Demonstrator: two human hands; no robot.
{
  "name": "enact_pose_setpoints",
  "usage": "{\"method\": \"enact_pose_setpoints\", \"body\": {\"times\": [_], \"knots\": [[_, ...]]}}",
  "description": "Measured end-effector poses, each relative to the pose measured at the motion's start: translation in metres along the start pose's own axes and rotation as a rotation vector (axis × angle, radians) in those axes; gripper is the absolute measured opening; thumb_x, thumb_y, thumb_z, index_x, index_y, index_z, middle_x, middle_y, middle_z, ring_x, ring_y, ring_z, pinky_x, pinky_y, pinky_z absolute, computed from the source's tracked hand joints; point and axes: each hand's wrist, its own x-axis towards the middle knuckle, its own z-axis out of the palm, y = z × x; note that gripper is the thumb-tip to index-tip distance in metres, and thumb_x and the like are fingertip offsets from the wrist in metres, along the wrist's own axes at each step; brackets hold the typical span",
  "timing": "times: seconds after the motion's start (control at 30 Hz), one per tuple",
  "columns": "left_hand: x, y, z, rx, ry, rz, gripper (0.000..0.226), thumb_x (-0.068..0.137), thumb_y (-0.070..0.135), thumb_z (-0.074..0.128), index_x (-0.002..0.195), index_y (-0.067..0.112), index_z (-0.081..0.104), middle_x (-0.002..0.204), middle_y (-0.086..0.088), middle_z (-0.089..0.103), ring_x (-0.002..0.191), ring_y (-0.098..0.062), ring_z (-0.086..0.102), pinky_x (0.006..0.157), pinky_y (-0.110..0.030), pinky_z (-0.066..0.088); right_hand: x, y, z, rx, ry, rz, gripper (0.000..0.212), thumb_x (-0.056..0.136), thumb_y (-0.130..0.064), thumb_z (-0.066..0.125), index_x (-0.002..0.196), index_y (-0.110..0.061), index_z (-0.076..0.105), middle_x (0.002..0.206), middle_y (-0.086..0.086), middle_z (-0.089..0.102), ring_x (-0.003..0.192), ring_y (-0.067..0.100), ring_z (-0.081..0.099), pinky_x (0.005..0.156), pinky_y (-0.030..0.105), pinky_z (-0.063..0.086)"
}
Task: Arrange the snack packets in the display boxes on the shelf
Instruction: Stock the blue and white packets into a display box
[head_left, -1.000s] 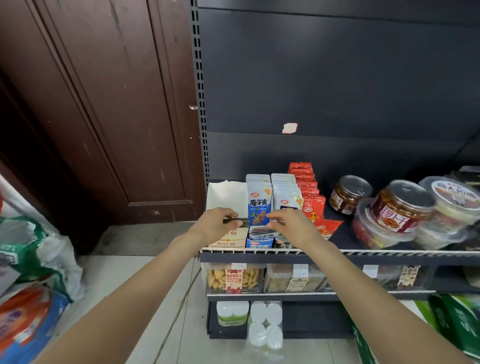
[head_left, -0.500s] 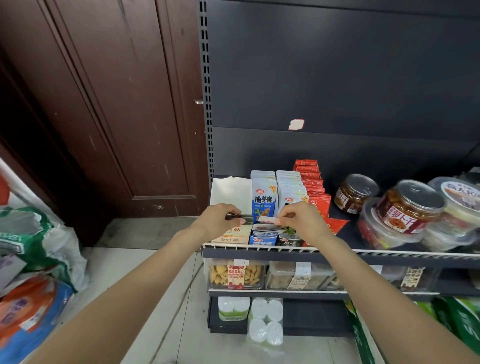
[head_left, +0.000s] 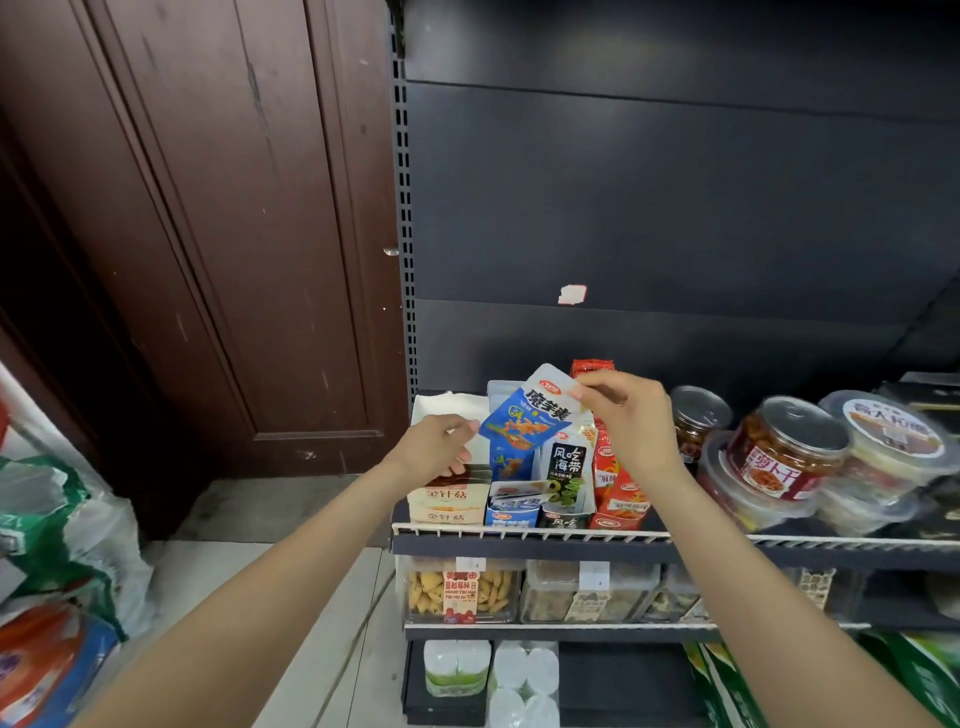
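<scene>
My right hand (head_left: 631, 415) pinches the top corner of a blue-and-white snack packet (head_left: 530, 418) and holds it tilted above the row of display boxes on the shelf (head_left: 779, 541). My left hand (head_left: 434, 447) sits on top of the beige display box (head_left: 447, 501), fingers curled over its upper edge, fingertips close to the packet's lower left corner. To the right of the beige box stand a blue display box (head_left: 511, 515), a dark seaweed box (head_left: 565, 517) with upright seaweed packets (head_left: 569, 462), and a red box (head_left: 621, 512) with red packets.
Glass jars (head_left: 787, 449) and lidded plastic tubs (head_left: 893, 434) crowd the shelf to the right. Clear snack containers (head_left: 462, 590) fill the shelf below, with paper rolls (head_left: 524, 675) at the bottom. Filled bags (head_left: 57, 519) lie on the floor at left, before a brown wooden door (head_left: 234, 208).
My right hand has risen from the front of the boxes, lifting the blue-and-white packet up out of the blue box. My left hand has stayed on the beige box.
</scene>
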Motion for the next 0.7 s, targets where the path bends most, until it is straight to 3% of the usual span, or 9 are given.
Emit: {"method": "enact_pose_setpoints", "body": {"times": [0.07,0.13,0.27,0.4,0.43,0.5,0.63,0.7], "knots": [[0.002,0.008,-0.001,-0.171,-0.013,-0.056,0.037,0.099,0.039,0.041,0.116,0.01,0.058,0.08,-0.006,0.064,0.067,-0.014,0.061,0.064,-0.019,0.05,0.0,-0.001,-0.005,0.112,0.008,0.036,0.009,0.087,-0.014,0.063,0.088,-0.016,0.072,0.086,-0.005,0.071,0.084,0.009,0.067,0.075,0.024,0.054],[0.003,0.013,-0.002,-0.32,0.002,-0.079,0.038,0.098,0.038,0.043,0.108,0.006,0.061,0.085,-0.012,0.067,0.072,-0.017,0.065,0.068,-0.019,0.053,-0.003,-0.003,-0.01,0.194,0.003,0.061,0.011,0.086,-0.013,0.064,0.083,-0.021,0.071,0.087,-0.004,0.072,0.085,0.012,0.068,0.076,0.028,0.054],[0.007,0.017,-0.005,-0.488,0.032,-0.168,0.027,0.097,0.03,0.05,0.09,0.006,0.058,0.096,-0.018,0.069,0.09,-0.026,0.068,0.084,-0.029,0.052,-0.007,-0.004,-0.017,0.323,-0.012,0.114,0.017,0.084,-0.01,0.066,0.077,-0.025,0.07,0.078,-0.014,0.071,0.078,0.003,0.068,0.067,0.013,0.052],[0.007,0.024,-0.005,-0.663,0.026,-0.213,0.003,0.09,0.004,0.06,0.087,0.004,0.058,0.089,-0.014,0.069,0.081,-0.018,0.068,0.073,-0.02,0.055,-0.006,0.006,-0.02,0.187,-0.012,0.131,0.008,0.082,-0.015,0.069,0.087,-0.019,0.074,0.089,-0.019,0.065,0.093,0.002,0.061,0.081,0.016,0.047],[0.006,0.025,-0.005,-0.717,0.068,-0.197,0.008,0.088,-0.004,0.059,0.085,0.004,0.057,0.087,-0.014,0.067,0.079,-0.018,0.067,0.069,-0.018,0.056,-0.006,0.009,-0.019,0.123,0.005,0.122,0.01,0.082,-0.016,0.069,0.09,-0.017,0.075,0.09,-0.019,0.065,0.096,0.003,0.058,0.084,0.018,0.046],[0.005,0.029,-0.004,-0.787,0.14,-0.154,0.016,0.086,-0.011,0.057,0.09,0.005,0.058,0.088,-0.014,0.064,0.083,-0.022,0.066,0.067,-0.017,0.056,-0.006,0.016,-0.016,0.08,0.038,0.158,0.012,0.086,-0.018,0.066,0.094,-0.018,0.075,0.092,-0.012,0.069,0.095,0.005,0.061,0.084,0.022,0.049],[0.0,0.033,0.001,-0.784,0.136,-0.041,0.034,0.089,-0.01,0.053,0.116,0.009,0.059,0.095,-0.008,0.065,0.093,-0.018,0.065,0.085,-0.024,0.052,-0.005,0.017,-0.008,0.444,0.03,0.533,0.02,0.094,-0.022,0.053,0.102,-0.014,0.07,0.102,0.005,0.07,0.09,0.015,0.067,0.071,0.025,0.056],[-0.002,0.031,0.001,-0.753,0.15,0.008,0.041,0.089,-0.009,0.052,0.124,0.012,0.056,0.095,-0.008,0.065,0.095,-0.018,0.064,0.089,-0.027,0.049,-0.007,0.017,-0.007,0.456,0.0,0.548,0.016,0.093,-0.019,0.056,0.102,-0.014,0.068,0.107,0.006,0.069,0.096,0.016,0.065,0.075,0.026,0.055]]}}
